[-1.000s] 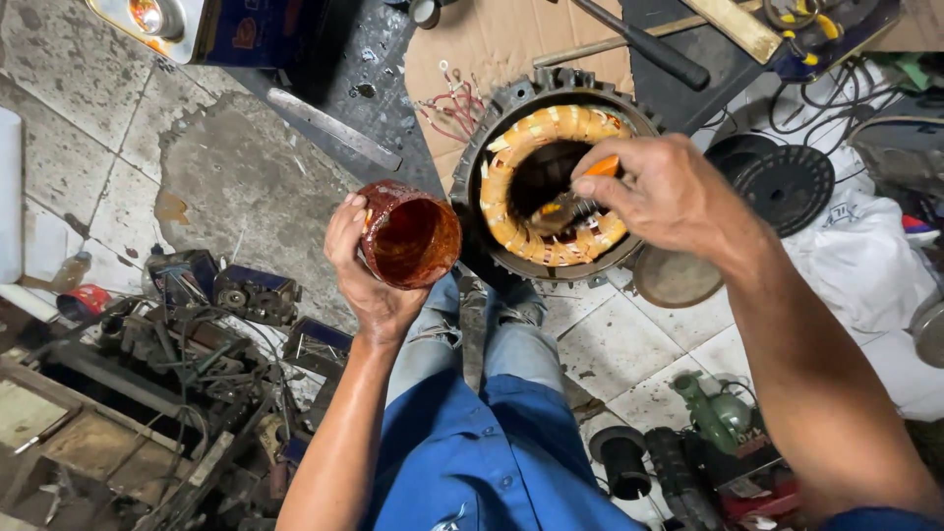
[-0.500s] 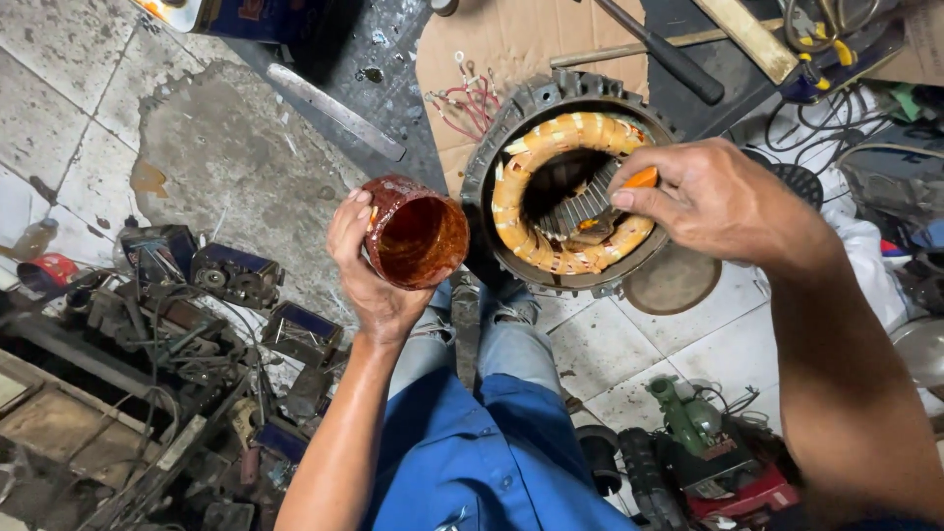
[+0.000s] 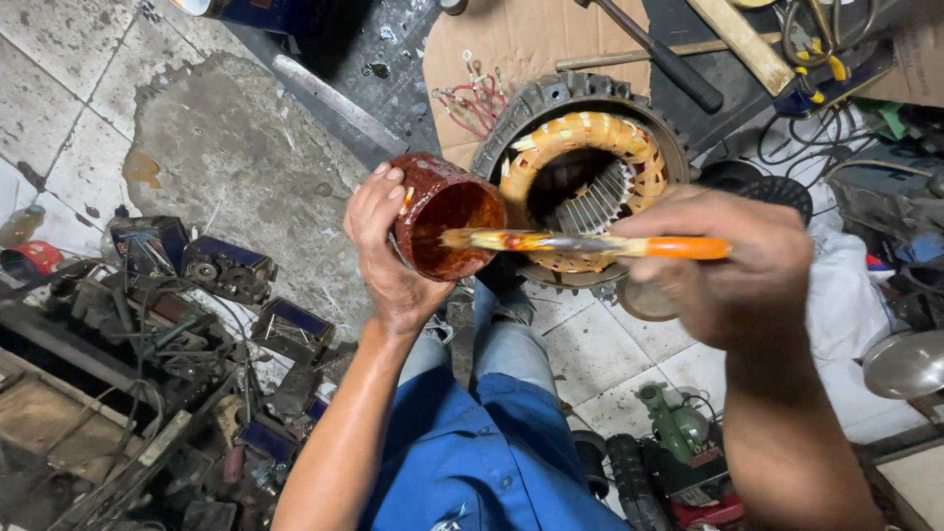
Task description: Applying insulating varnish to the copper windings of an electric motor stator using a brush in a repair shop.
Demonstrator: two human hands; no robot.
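Note:
My left hand point(image 3: 386, 246) grips a small round cup point(image 3: 444, 213) stained red-brown, tilted toward me with dark varnish inside. An orange-handled brush point(image 3: 600, 244) is held in my right hand point(image 3: 737, 264); it lies level and its bristle tip sits in the cup's mouth. Behind both stands a motor stator point(image 3: 582, 167) on the floor, a grey ribbed housing with yellowish windings around its open bore. My legs in blue trousers point(image 3: 492, 433) are below.
Cardboard point(image 3: 511, 44) with red wires point(image 3: 479, 98) lies behind the stator. A hammer point(image 3: 659, 54), a wooden strip and cables are at upper right. Scrap motor parts point(image 3: 177, 324) pile at the left. White cloth point(image 3: 846, 285) and a metal bowl point(image 3: 905, 364) sit at right.
My right hand drew the brush out of the stator bore and swung it left to the cup. The view shifted slightly.

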